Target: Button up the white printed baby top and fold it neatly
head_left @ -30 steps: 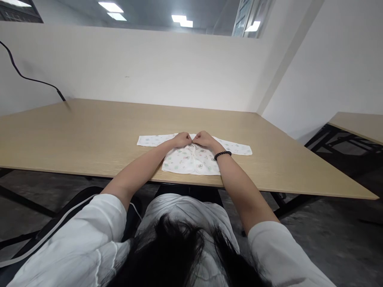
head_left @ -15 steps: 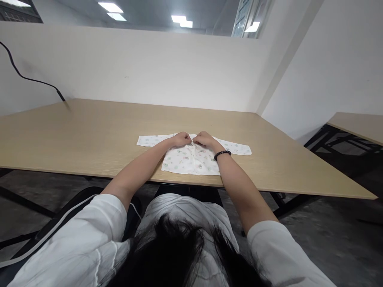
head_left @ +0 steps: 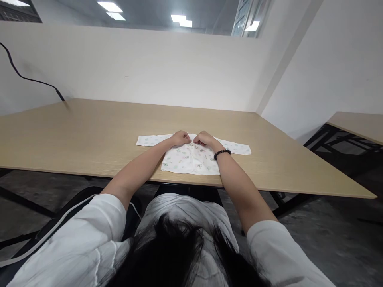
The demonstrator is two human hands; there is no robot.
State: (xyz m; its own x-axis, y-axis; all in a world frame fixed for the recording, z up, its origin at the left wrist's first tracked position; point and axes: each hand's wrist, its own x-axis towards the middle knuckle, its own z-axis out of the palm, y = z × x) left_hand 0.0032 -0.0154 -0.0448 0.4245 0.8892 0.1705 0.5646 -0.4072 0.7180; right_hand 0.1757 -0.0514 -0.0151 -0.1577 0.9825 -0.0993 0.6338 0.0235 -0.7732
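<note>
A small white long-sleeved baby shirt [head_left: 187, 161] with a pastel print lies flat on the table, its sleeves spread to both sides and its hem towards me. My left hand [head_left: 181, 138] is closed in a pinch on the shirt's front near the neckline. Opposite it, my right hand [head_left: 204, 138] pinches the cloth from the other side of the middle line, fingertips almost meeting those of the left. A dark bead bracelet [head_left: 222, 154] circles my right wrist. What lies between the fingertips is too small to make out.
The light wood table [head_left: 98, 131] reaches back to a white partition [head_left: 179, 67] with glass above it. A black cable [head_left: 36, 81] hangs down at the far left. Another table [head_left: 359, 123] stands at the right. The near table edge runs just in front of my body.
Both hands stay at the neckline with slight finger movements. The left fingers have loosened a little from their tighter curl. The shirt lies where it was.
</note>
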